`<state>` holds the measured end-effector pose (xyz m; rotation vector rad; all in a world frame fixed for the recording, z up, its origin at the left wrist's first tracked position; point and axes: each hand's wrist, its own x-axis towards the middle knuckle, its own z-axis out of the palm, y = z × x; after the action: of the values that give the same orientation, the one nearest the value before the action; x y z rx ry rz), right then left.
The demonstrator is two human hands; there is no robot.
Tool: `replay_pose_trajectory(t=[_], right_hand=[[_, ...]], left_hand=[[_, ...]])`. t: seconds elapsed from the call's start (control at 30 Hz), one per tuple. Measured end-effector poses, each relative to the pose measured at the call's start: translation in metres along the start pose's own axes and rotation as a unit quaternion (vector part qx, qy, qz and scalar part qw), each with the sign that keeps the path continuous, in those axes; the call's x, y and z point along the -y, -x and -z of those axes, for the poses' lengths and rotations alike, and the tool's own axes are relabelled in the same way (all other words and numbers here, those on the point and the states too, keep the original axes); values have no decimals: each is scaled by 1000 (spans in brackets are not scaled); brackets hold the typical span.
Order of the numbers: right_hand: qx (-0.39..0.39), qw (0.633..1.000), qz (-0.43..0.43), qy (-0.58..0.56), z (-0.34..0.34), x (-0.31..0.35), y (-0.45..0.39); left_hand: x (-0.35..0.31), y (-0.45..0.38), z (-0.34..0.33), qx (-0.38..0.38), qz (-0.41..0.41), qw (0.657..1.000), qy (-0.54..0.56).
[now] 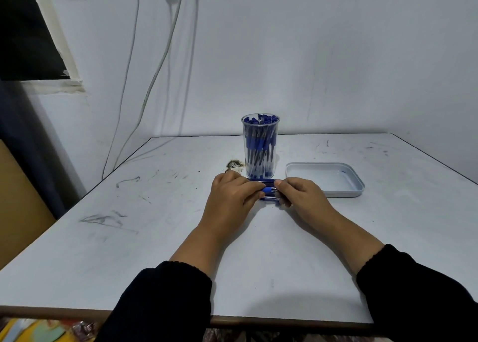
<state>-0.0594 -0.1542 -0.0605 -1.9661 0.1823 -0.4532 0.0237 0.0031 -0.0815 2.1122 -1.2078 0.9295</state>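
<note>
Two risks stand out from here. First, the slim blue-capped plastic pen (269, 189) is held only at its ends, just above the row of blue pens (267, 199) lying side by side on the scuffed white counter (155, 238). If the cap pops free or a fingertip slips, it would likely drop onto that row and knock the round barrels out of line or set them rolling. Second, the tall clear plastic cup (260, 145) packed with upright blue pens stands just behind the knuckles. It looks top-heavy, so a forward nudge could tip it and spill its load across the counter. The shallow pale grey plastic tray (358, 186) sits near on the right, apart from both hands.

The left hand (232, 195) has its fingers curled, with thumb and forefinger pinching the pen's blue cap end. The right hand (302, 197) is likewise curled, its fingertips pinching the other end of the same pen. Whether the lower fingers also touch the row underneath cannot be told, as the hands hide it.
</note>
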Motion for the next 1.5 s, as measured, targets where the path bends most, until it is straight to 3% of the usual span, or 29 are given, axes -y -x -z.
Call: replay_pose_trajectory(t=[0.53, 0.67, 0.8, 0.97, 1.2, 1.5], right_hand=[[-22, 999, 3, -40, -1, 1, 0], [-21, 999, 8, -26, -1, 1, 0], [-45, 998, 7, 53, 3, -9, -5], [14, 973, 21, 227, 6, -13, -6], [20, 965, 27, 262, 5, -16, -7], [-9, 978, 35, 205, 8, -15, -7]], left_hand=[[4, 0, -4, -23, 0, 1000, -4], [3, 1, -4, -7, 32, 999, -24], [6, 2, -4, -12, 104, 993, -47], [6, 2, -4, 1, 132, 990, -51], [7, 3, -5, 0, 132, 990, -50], [7, 3, -5, 8, 131, 990, -52]])
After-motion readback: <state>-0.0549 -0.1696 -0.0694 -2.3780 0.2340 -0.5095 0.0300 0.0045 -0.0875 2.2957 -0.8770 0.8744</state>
